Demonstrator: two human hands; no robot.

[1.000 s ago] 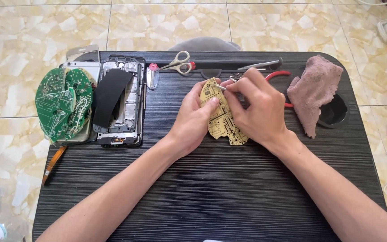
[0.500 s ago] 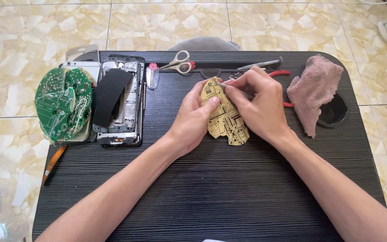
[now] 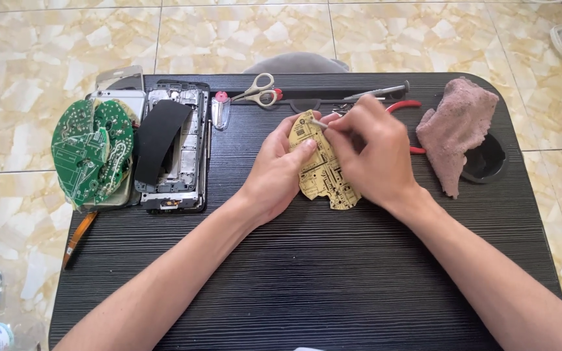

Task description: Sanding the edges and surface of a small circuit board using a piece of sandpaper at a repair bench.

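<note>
The left hand [image 3: 281, 170] grips the tan circuit board [image 3: 323, 170] upright on the desk [image 3: 333, 279], its long axis running away, while the right hand [image 3: 369, 153] pinches a thin metal tool [image 3: 318, 123] against its top edge.

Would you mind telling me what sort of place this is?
Likely a home electronics repair spot: a low black table on a tiled floor, with green circuit boards, an opened phone and scissors.

It looked like a home repair corner: a low black table [image 3: 307, 279] stood on marble-patterned floor tiles [image 3: 242, 32], strewn with circuit boards [image 3: 89, 149], a dismantled phone [image 3: 177, 146], scissors [image 3: 258, 91] and pliers [image 3: 408, 107].
</note>
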